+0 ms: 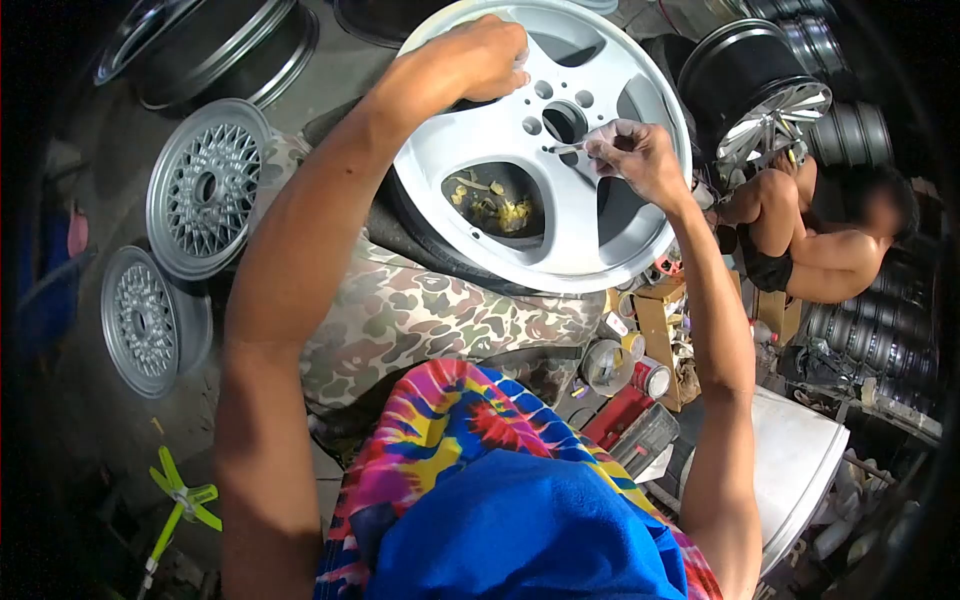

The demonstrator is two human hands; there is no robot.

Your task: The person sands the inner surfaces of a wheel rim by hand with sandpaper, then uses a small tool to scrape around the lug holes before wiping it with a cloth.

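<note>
A white-grey alloy wheel rim (455,135) lies face up in front of me, tilted, over my camouflage-trousered legs. My left hand (480,62) is closed in a fist at the upper left of its face, the knuckles near a spoke. Whatever those fingers hold, if anything, is hidden. Just right of the centre bore (565,121), my right hand (632,158) pinches a thin, pale, stick-like tool (568,148). The tool's tip points left, at the hub close to the bolt holes. Whitish dust covers the fingertips of my right hand.
Two mesh-spoke rims (207,188) stand at the left, with a darker rim (225,60) behind. A person (830,235) crouches at the right beside stacked rims (850,135). Cans, a red toolbox (622,415) and a white panel (790,460) lie lower right. A green star-shaped object (180,500) is lower left.
</note>
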